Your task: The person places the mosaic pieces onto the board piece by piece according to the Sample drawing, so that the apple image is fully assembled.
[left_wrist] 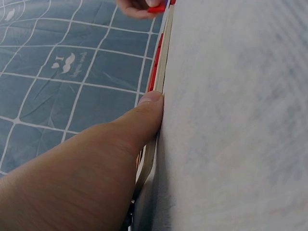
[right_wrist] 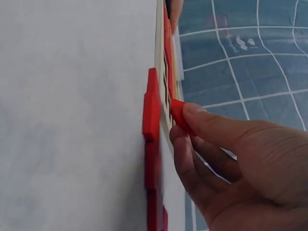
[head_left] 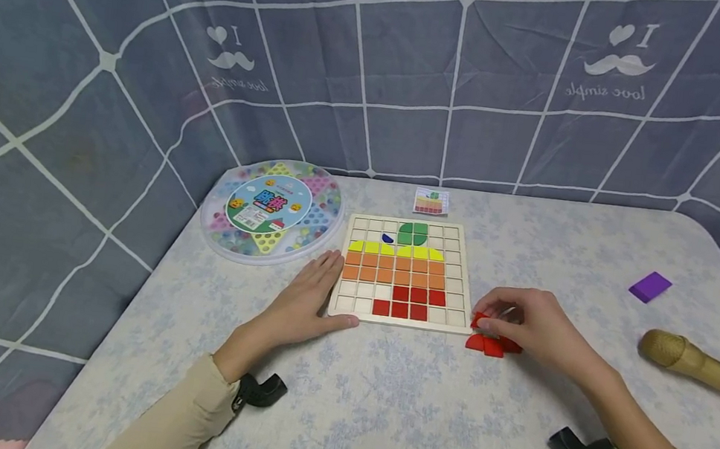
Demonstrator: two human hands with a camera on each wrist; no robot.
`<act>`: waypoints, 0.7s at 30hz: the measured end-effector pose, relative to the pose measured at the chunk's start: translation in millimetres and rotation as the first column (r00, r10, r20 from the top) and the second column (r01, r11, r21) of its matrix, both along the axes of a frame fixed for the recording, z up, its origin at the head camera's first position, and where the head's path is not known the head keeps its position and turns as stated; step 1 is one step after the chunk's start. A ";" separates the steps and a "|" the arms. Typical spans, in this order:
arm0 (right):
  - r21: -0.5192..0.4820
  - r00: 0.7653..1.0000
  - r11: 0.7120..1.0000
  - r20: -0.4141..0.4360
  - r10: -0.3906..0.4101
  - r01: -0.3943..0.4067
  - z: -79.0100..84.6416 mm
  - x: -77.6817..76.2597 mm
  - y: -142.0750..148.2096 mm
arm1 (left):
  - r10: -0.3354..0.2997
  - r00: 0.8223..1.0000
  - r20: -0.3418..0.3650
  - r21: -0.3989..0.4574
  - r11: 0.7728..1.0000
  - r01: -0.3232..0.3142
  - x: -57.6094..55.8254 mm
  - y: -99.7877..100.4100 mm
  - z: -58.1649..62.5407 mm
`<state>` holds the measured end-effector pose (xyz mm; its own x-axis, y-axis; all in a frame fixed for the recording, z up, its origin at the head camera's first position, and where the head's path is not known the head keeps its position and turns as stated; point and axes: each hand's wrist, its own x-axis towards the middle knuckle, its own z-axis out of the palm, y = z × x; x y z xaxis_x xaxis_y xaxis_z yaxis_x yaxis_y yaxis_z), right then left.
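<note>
A wooden grid board [head_left: 458, 302] lies on the table, with rows of red, orange and yellow pieces, two green pieces and a dark blue piece in its cells. My left hand [head_left: 304, 298] rests at its lower left corner, fingers straight along the left edge and thumb at the front edge. Just off the board's lower right corner, my right hand [head_left: 535, 325] pinches a red piece [right_wrist: 177, 113] between thumb and fingers. Below that hand, several loose red pieces [head_left: 493, 347] lie together on the table, some partly hidden by it.
A small pattern card [head_left: 431, 201] lies behind the board. To the left is a round clear case [head_left: 323, 250] with a colourful label. A purple block [head_left: 650, 287] and a bamboo stick [head_left: 706, 367] lie at the right. A grid-patterned curtain [head_left: 414, 59] hangs along the back.
</note>
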<state>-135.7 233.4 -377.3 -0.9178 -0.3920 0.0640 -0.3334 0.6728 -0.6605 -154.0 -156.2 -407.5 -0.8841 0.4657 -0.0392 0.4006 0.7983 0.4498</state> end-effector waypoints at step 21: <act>-0.131 0.997 0.991 -0.063 -0.044 0.036 -10.2 -6.5 -54.8 | -0.002 1.000 -0.004 0.001 1.000 0.002 -0.1 0.0 1.0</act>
<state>-142.2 178.6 -387.5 -0.9246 -0.3396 0.1725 -0.3536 0.5968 -0.7203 -154.2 -156.1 -406.5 -0.8833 0.4676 -0.0347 0.4042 0.7969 0.4490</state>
